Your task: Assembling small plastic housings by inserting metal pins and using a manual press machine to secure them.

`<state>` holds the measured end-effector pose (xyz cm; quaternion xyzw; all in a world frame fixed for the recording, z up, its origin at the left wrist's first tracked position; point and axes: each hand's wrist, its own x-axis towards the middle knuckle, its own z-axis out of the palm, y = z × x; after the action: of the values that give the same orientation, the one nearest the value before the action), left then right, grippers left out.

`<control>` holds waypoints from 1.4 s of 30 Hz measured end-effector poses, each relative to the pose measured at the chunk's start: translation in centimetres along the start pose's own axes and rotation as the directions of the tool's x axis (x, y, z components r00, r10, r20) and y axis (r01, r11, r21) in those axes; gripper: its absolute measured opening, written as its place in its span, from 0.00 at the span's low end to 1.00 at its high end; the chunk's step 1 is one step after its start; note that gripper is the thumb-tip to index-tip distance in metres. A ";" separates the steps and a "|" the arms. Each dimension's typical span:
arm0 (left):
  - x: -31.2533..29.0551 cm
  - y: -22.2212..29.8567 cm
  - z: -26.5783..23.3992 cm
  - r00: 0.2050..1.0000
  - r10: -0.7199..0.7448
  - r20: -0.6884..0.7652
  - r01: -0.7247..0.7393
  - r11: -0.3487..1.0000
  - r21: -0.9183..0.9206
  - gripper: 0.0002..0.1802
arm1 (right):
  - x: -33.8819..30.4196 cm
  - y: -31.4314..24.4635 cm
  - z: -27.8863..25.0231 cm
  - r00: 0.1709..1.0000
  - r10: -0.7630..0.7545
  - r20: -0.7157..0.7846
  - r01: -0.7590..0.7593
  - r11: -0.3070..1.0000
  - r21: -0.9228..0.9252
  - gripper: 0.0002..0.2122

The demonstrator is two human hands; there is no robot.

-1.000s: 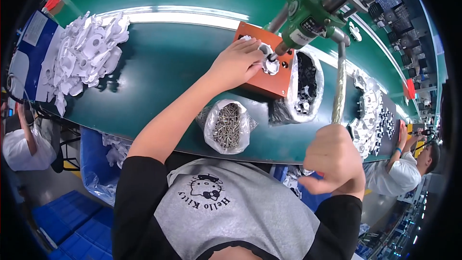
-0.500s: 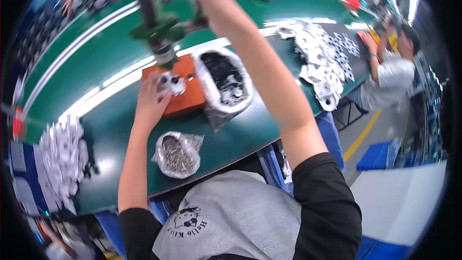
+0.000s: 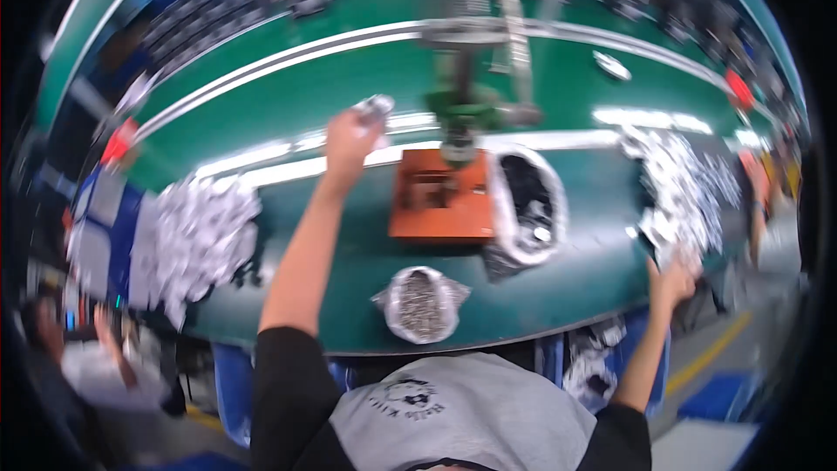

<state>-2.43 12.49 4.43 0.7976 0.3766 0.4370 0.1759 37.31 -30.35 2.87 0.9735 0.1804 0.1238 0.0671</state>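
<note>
My left hand (image 3: 349, 141) is raised over the far side of the bench, left of the orange block, closed on a small white-and-silver part (image 3: 377, 106). Out to the right, my right hand (image 3: 673, 283) reaches the near end of a heap of white parts (image 3: 671, 183); its fingertips blur into the heap, so its grip is unclear. Between my hands stands a green bench press (image 3: 458, 109) with a red-knobbed lever (image 3: 514, 26). Under its spindle sits the orange block (image 3: 440, 218), a dark fixture on its top.
A white bag of black parts (image 3: 529, 201) leans beside the block. Nearer me lies a bag of small metal pins or screws (image 3: 421, 305). Another heap of white parts (image 3: 200, 235) covers the bench's left end. A green conveyor (image 3: 288, 135) runs behind; people work on both sides.
My left hand has lifted away from the orange block with the part. My right hand has left the press lever and swung down right to the heap. The view has turned.
</note>
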 end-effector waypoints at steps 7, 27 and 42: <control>-2.5 -3.5 -1.3 0.990 -0.138 -0.014 0.138 0.990 0.009 0.39 | 3.9 3.8 10.3 0.961 0.208 -0.181 -0.186 0.974 0.131 0.39; -16.1 -12.7 -18.2 0.929 -0.317 -0.191 0.369 0.751 0.547 0.10 | 4.4 3.8 13.5 0.698 0.002 -0.716 0.342 0.878 0.336 0.32; -16.3 0.9 -12.7 0.848 -0.526 0.057 0.207 0.232 -0.950 0.25 | -5.9 -12.0 1.2 0.748 -0.219 -0.627 0.648 0.036 0.760 0.33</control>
<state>-18.01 -1.02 2.84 0.3650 0.2546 0.6226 0.6437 28.28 -21.49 -1.63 0.6444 0.5166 0.1219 -0.5504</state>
